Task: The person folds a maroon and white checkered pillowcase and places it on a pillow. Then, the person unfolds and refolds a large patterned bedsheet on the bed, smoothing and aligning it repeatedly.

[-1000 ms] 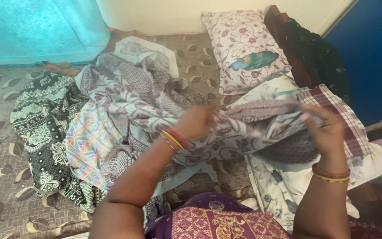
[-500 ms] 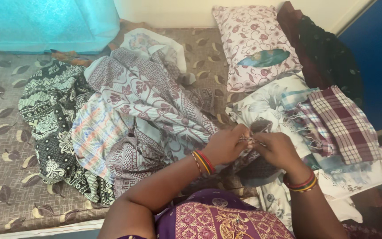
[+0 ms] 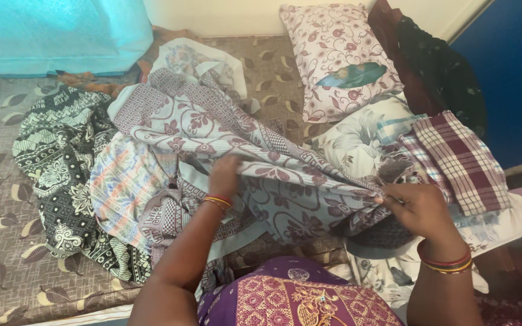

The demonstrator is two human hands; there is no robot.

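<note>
- Far to the left of the left hand's grip, a black-and-white patterned cloth (image 3: 61, 181) lies crumpled on the bed (image 3: 1, 253), whose cover is brown with a leaf print.
- Beyond that grip, at the upper left, a turquoise curtain (image 3: 55, 33) hangs down to the bed.
- Just left of the left grip, a pale cloth with orange and blue print (image 3: 125, 181) is bunched under the sheet.
- The left hand (image 3: 225, 175) pinches the upper edge of a mauve-and-white floral bedsheet (image 3: 243, 151), fingers pressed together on the fabric; bangles ring the wrist.
- The bedsheet runs taut between the two grips, and its far part spreads away from the left grip toward the wall.
- The right hand (image 3: 421, 208) pinches the sheet's gathered end between thumb and fingertips, closed tight on the fabric.
- Beyond the right grip, a floral pillow (image 3: 339, 54) leans near the wall.
- Just beyond and right of the right grip, a maroon checked cloth (image 3: 460, 160) lies on a white floral sheet (image 3: 351, 145).
- Farther off, a dark garment (image 3: 442, 72) lies beside a blue wall (image 3: 509, 78).
</note>
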